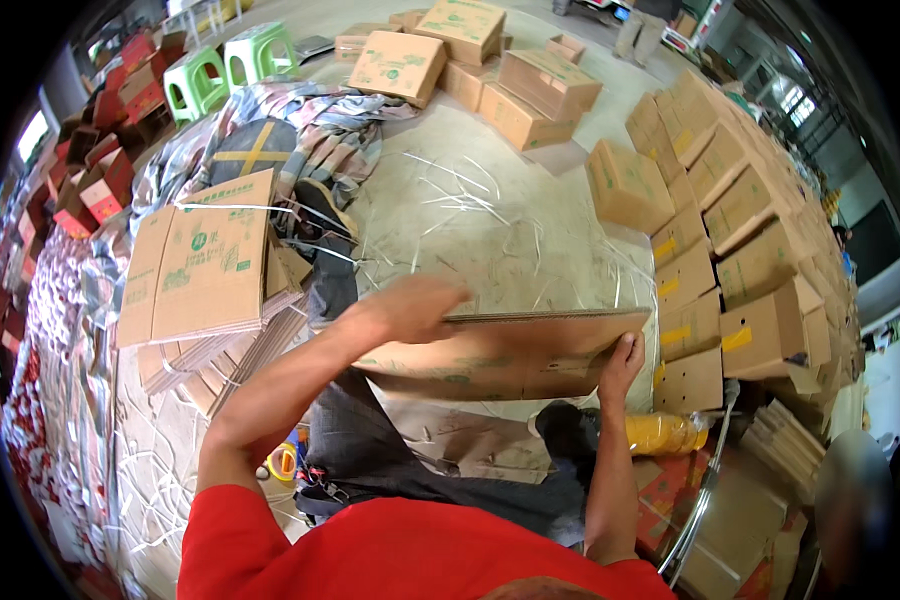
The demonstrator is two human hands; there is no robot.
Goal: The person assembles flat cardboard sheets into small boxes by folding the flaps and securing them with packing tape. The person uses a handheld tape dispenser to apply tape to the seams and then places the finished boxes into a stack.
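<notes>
Cardboard carton point(530, 350), folded flat, stands on its long edge before me in the head view, above the floor and in front of my legs, its layered top edge level between my two hands. My right hand point(622, 362) grips its right end, thumb on the near face. My left hand point(410, 308) is at the top edge toward the left end, a little blurred; I cannot tell whether its fingers are closed on the board. Green print shows on the carton's near face, too faint and slanted for me to read.

To my left, a strapped stack of flattened cartons point(185, 290) carries clearer green print: a round emblem point(199, 241) with characters beside it, lines of lettering beneath and a small green block near the edge. A white strap point(225, 207) crosses the top one.

Ahead, beyond loose white strips point(460, 195) on the floor, made-up boxes point(395, 65) bear green print as well, too small to make out. On my right, a wall of brown boxes point(750, 270) shows pieces of yellow tape point(676, 335) and faint green marks. Red boxes point(105, 190) sit far left, near green stools point(255, 38).
</notes>
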